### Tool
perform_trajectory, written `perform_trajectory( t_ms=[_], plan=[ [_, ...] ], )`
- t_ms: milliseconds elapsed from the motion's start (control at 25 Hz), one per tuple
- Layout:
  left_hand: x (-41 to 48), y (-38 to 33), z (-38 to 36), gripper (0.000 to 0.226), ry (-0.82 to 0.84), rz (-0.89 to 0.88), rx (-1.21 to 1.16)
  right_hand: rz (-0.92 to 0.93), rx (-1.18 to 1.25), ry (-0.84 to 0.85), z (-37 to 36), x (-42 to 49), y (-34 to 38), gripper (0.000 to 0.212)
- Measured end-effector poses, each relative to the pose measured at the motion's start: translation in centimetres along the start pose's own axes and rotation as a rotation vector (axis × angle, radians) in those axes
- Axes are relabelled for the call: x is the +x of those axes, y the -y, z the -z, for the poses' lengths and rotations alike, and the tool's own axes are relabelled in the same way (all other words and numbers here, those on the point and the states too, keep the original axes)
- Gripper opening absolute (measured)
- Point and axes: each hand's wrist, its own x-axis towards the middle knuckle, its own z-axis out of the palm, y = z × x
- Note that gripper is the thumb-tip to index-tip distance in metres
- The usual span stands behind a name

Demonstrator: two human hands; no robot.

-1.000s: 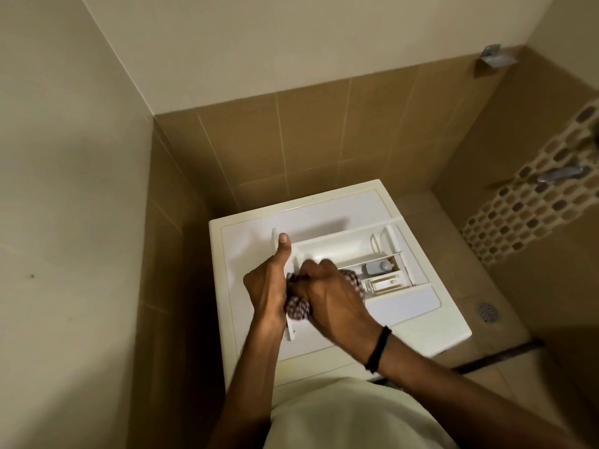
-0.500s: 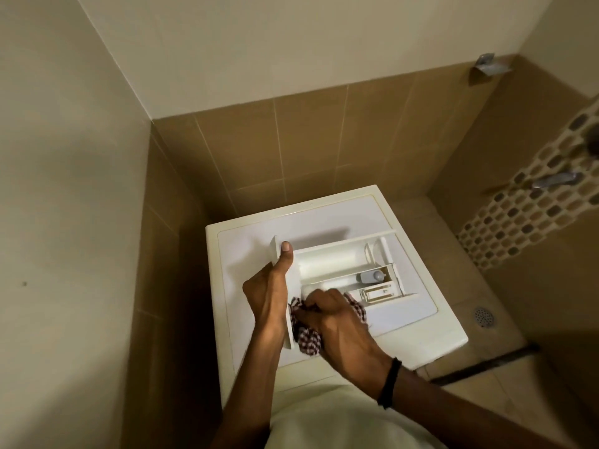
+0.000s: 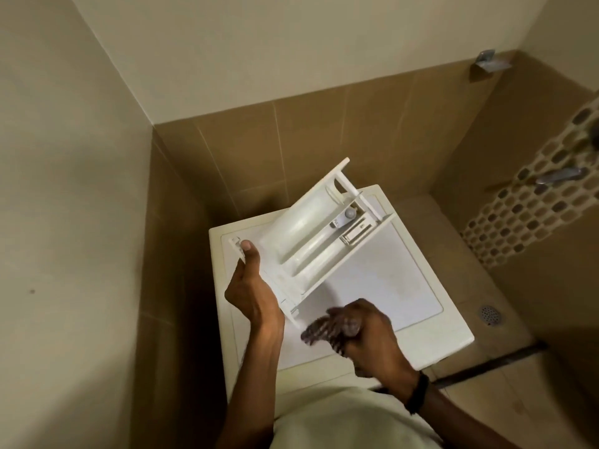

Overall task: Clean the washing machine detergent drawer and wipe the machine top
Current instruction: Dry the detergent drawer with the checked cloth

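Observation:
My left hand (image 3: pixel 251 291) grips the white detergent drawer (image 3: pixel 308 241) by its front panel and holds it tilted up above the washing machine top (image 3: pixel 398 280), its far end raised toward the tiled wall. The drawer's compartments face me. My right hand (image 3: pixel 366 335) holds a checked cloth (image 3: pixel 319 330), blurred by motion, just below the drawer's near corner and over the front part of the white top. Whether the cloth touches the top cannot be told.
The machine stands in a corner, with a plain wall at left and brown tiles behind. A floor drain (image 3: pixel 491 314) lies on the tiled floor at right. A tap (image 3: pixel 559 175) juts from the mosaic wall, and a metal fitting (image 3: pixel 487 61) sits high up.
The drawer lay flat on the machine top with the cloth inside it. My left hand has lifted and tilted it up, and my right hand has pulled the cloth out toward me.

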Motion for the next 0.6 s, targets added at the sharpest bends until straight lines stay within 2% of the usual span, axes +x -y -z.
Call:
perform_trajectory(
  t_ms=[80, 160, 200, 280, 360, 440, 480, 560, 600],
  plan=[
    [-0.5, 0.2, 0.1, 0.024, 0.010, -0.018, -0.037, -0.293, 0.325, -0.061, 0.8, 1.1, 0.7, 0.014],
    [-1.0, 1.0, 0.2, 0.021, 0.053, -0.023, -0.070, -0.424, 0.676, -0.077, 1.5, 2.4, 1.7, 0.033],
    [-1.2, 1.5, 0.4, 0.018, 0.082, -0.033, -0.079, -0.457, 0.744, -0.108, 1.9, 3.1, 2.3, 0.042],
    [-1.6, 2.2, 0.6, 0.013, 0.151, -0.055, -0.105, -0.492, 0.704, -0.189, 2.1, 4.3, 3.3, 0.048],
    [-1.4, 2.7, 1.1, 0.012, 0.244, -0.078, -0.094, -0.494, 0.643, -0.261, 1.8, 5.0, 3.4, 0.043],
    [-0.7, 3.2, 2.2, 0.009, 0.305, -0.115, 0.097, -0.468, 0.590, -0.331, 1.9, 5.7, 2.9, 0.039],
    [-0.3, 3.3, 2.8, 0.022, 0.314, -0.134, 0.247, -0.448, 0.550, -0.353, 2.1, 6.0, 2.4, 0.038],
    [1.0, 3.5, 4.6, 0.081, 0.280, -0.147, 0.546, -0.381, 0.429, -0.388, 3.1, 6.7, 1.9, 0.036],
    [1.5, 3.4, 5.4, 0.103, 0.243, -0.184, 0.641, -0.319, 0.337, -0.406, 3.7, 6.8, 1.7, 0.035]
  ],
)
